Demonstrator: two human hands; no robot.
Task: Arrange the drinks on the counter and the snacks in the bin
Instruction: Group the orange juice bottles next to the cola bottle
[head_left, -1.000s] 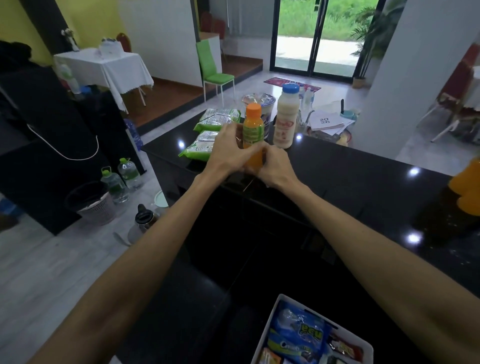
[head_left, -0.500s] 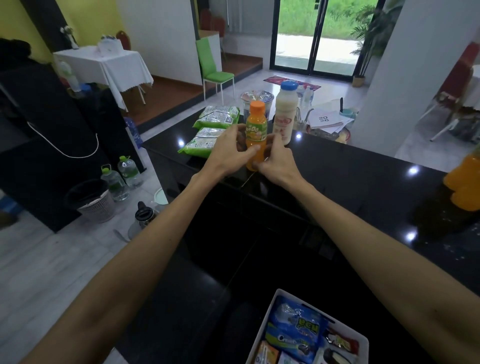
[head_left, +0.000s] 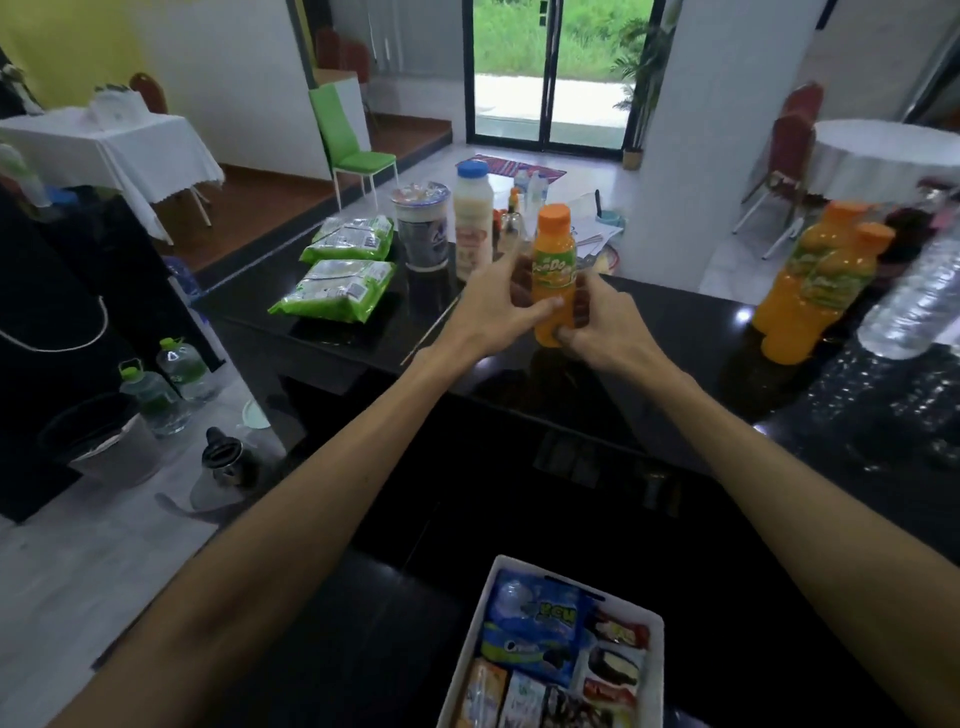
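Note:
An orange juice bottle (head_left: 555, 260) with an orange cap stands upright on the black counter (head_left: 675, 332). My left hand (head_left: 493, 306) and my right hand (head_left: 602, 322) both grip its lower body, one from each side. Behind it stand a white milk bottle (head_left: 472, 223) with a blue cap and a lidded cup (head_left: 421, 226). Two green snack packets (head_left: 337, 270) lie at the counter's left. Two more orange bottles (head_left: 810, 286) and a clear water bottle (head_left: 914, 301) stand at the right. A white bin (head_left: 657, 670) with several snack packs sits at the bottom.
Left of the counter, on the floor, are a dark waste basket (head_left: 98, 441), two water jugs (head_left: 166, 379) and a kettle (head_left: 223, 462). A green chair (head_left: 348, 140) and a table with a white cloth (head_left: 104, 145) stand further back.
The orange bottle has moved to the right along the counter, away from the milk bottle, with both hands closing around it. The view has swung right, revealing the other bottles.

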